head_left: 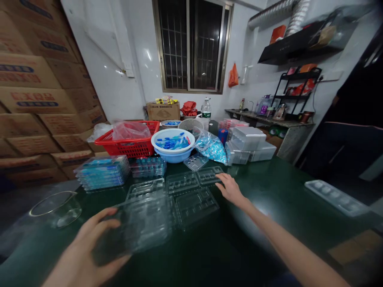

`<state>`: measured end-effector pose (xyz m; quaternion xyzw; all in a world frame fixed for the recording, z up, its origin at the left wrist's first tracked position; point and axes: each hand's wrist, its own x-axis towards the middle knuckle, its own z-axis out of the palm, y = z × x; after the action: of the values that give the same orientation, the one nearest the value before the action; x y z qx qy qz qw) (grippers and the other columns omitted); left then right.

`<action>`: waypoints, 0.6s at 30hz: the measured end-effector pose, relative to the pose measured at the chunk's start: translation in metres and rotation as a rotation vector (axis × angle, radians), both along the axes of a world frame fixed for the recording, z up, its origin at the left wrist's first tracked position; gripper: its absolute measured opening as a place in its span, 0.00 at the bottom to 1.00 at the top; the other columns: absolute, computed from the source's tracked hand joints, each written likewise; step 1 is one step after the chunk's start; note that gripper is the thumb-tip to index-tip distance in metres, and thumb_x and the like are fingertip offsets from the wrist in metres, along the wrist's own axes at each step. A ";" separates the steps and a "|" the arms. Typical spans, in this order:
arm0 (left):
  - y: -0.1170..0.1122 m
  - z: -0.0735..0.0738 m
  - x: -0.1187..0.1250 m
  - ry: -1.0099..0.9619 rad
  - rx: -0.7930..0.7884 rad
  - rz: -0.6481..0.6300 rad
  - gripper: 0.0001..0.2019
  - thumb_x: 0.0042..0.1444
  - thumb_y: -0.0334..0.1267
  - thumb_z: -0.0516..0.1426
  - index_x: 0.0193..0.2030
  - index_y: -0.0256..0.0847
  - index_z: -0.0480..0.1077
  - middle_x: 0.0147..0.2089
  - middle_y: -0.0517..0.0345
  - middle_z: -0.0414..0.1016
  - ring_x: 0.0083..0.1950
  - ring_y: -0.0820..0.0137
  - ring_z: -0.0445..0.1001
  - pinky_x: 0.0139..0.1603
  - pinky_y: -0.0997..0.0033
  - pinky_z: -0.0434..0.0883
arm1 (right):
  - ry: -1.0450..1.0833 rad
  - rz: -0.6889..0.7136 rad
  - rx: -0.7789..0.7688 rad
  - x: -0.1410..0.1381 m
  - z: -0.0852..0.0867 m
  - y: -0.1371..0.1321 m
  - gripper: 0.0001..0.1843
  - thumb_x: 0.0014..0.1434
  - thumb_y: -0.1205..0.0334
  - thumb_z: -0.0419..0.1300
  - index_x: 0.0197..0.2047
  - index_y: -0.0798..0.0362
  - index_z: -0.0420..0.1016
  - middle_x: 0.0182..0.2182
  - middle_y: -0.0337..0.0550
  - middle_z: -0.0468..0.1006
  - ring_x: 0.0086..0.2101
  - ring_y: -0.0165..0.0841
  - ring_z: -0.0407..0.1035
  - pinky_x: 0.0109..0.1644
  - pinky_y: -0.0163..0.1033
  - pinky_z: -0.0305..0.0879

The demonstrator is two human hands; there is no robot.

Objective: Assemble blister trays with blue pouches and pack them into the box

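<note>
My left hand (89, 243) grips the edge of a stack of transparent plastic blister trays (143, 225) and lifts it slightly off the dark green table (239, 239). My right hand (231, 189) lies flat with its fingertips against a single transparent blister tray (210, 175). Several more empty trays lie side by side between my hands. Farther back, stacked trays with blue contents (103, 172) sit to the left. A white bowl of blue plastic pieces (172, 140) nests in a blue bowl.
A red basket (128, 139) holding a plastic bag stands behind the trays. A bag of blue pieces (211, 146) and lidded plastic boxes (247, 143) sit to the right. A glass bowl (56, 209) lies at the near left. Cardboard cartons (36, 99) are stacked along the left wall.
</note>
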<state>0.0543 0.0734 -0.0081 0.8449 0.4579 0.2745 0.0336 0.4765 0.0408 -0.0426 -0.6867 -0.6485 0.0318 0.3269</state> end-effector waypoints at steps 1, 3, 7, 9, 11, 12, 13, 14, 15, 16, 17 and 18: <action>-0.003 0.005 0.019 -0.030 0.025 -0.093 0.27 0.38 0.53 0.62 0.45 0.52 0.59 0.61 0.58 0.55 0.58 0.55 0.61 0.57 0.53 0.64 | 0.073 0.025 -0.008 -0.014 0.004 -0.012 0.18 0.63 0.61 0.47 0.53 0.57 0.65 0.47 0.54 0.71 0.45 0.38 0.67 0.45 0.44 0.63; -0.010 0.013 0.062 -0.098 0.076 -0.234 0.24 0.39 0.45 0.62 0.44 0.47 0.60 0.60 0.51 0.54 0.58 0.53 0.60 0.53 0.53 0.67 | 0.264 0.130 -0.053 -0.041 0.013 -0.041 0.21 0.66 0.55 0.40 0.55 0.54 0.62 0.41 0.48 0.75 0.36 0.32 0.71 0.34 0.37 0.67; -0.030 0.016 0.143 -0.112 0.057 -0.385 0.22 0.39 0.36 0.62 0.42 0.42 0.61 0.58 0.45 0.54 0.59 0.49 0.55 0.53 0.48 0.65 | 1.030 0.213 -0.125 -0.065 0.028 -0.091 0.25 0.62 0.49 0.49 0.57 0.54 0.56 0.38 0.47 0.75 0.32 0.34 0.72 0.26 0.35 0.66; -0.038 0.014 0.168 -0.135 0.046 -0.422 0.22 0.38 0.35 0.63 0.42 0.41 0.61 0.58 0.44 0.54 0.59 0.48 0.55 0.53 0.46 0.64 | 1.123 0.083 -0.084 -0.059 0.028 -0.106 0.28 0.57 0.50 0.57 0.56 0.56 0.57 0.34 0.45 0.75 0.29 0.33 0.71 0.24 0.34 0.64; -0.044 0.011 0.186 -0.159 0.033 -0.461 0.23 0.37 0.34 0.63 0.42 0.41 0.62 0.58 0.44 0.53 0.60 0.48 0.53 0.55 0.45 0.63 | 1.161 -0.011 -0.057 -0.045 0.024 -0.115 0.28 0.54 0.52 0.60 0.54 0.57 0.59 0.30 0.43 0.74 0.27 0.32 0.70 0.22 0.33 0.63; -0.047 0.010 0.192 -0.169 0.023 -0.482 0.23 0.37 0.34 0.64 0.42 0.41 0.63 0.59 0.44 0.53 0.61 0.48 0.52 0.55 0.45 0.63 | 1.181 -0.039 -0.048 -0.037 0.020 -0.117 0.28 0.54 0.52 0.60 0.53 0.57 0.60 0.30 0.43 0.74 0.26 0.32 0.69 0.22 0.33 0.63; -0.048 0.009 0.197 -0.174 0.010 -0.499 0.25 0.37 0.34 0.64 0.44 0.41 0.63 0.60 0.44 0.51 0.62 0.47 0.51 0.56 0.45 0.62 | 1.201 -0.064 -0.036 -0.028 0.015 -0.119 0.27 0.53 0.53 0.61 0.53 0.56 0.60 0.30 0.42 0.74 0.26 0.31 0.69 0.22 0.33 0.63; -0.050 0.008 0.201 -0.170 -0.007 -0.512 0.27 0.38 0.35 0.64 0.48 0.42 0.62 0.62 0.44 0.49 0.63 0.47 0.49 0.57 0.44 0.61 | 1.215 -0.096 -0.025 -0.018 0.010 -0.121 0.27 0.53 0.53 0.61 0.52 0.55 0.61 0.30 0.43 0.75 0.27 0.31 0.69 0.23 0.34 0.64; -0.051 0.006 0.204 -0.159 -0.021 -0.517 0.31 0.38 0.36 0.64 0.51 0.43 0.61 0.63 0.44 0.46 0.64 0.47 0.47 0.57 0.43 0.60 | 1.219 -0.140 -0.016 -0.008 0.004 -0.122 0.26 0.53 0.53 0.61 0.52 0.54 0.62 0.31 0.43 0.75 0.28 0.31 0.70 0.24 0.34 0.64; -0.051 0.004 0.206 -0.136 -0.031 -0.514 0.34 0.40 0.38 0.64 0.55 0.44 0.58 0.65 0.45 0.44 0.64 0.47 0.46 0.57 0.42 0.59 | 1.216 -0.191 -0.012 0.004 -0.002 -0.122 0.26 0.52 0.53 0.61 0.51 0.53 0.62 0.32 0.43 0.75 0.28 0.32 0.70 0.24 0.34 0.65; -0.051 0.001 0.207 -0.100 -0.035 -0.500 0.35 0.41 0.39 0.64 0.57 0.45 0.57 0.65 0.45 0.44 0.65 0.47 0.45 0.57 0.41 0.59 | 1.205 -0.245 -0.012 0.017 -0.007 -0.122 0.25 0.51 0.53 0.61 0.50 0.53 0.63 0.32 0.43 0.75 0.29 0.32 0.71 0.25 0.34 0.65; -0.050 -0.003 0.206 -0.051 -0.036 -0.476 0.35 0.41 0.40 0.64 0.58 0.46 0.57 0.65 0.45 0.45 0.65 0.46 0.45 0.57 0.41 0.58 | 1.188 -0.298 -0.018 0.030 -0.013 -0.121 0.24 0.51 0.53 0.61 0.49 0.53 0.64 0.32 0.44 0.75 0.29 0.32 0.71 0.25 0.34 0.65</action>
<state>0.2599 0.0238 -0.0110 0.9211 0.2497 0.2718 0.1240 0.5070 -0.0804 -0.0555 -0.6375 -0.2523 0.3687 0.6277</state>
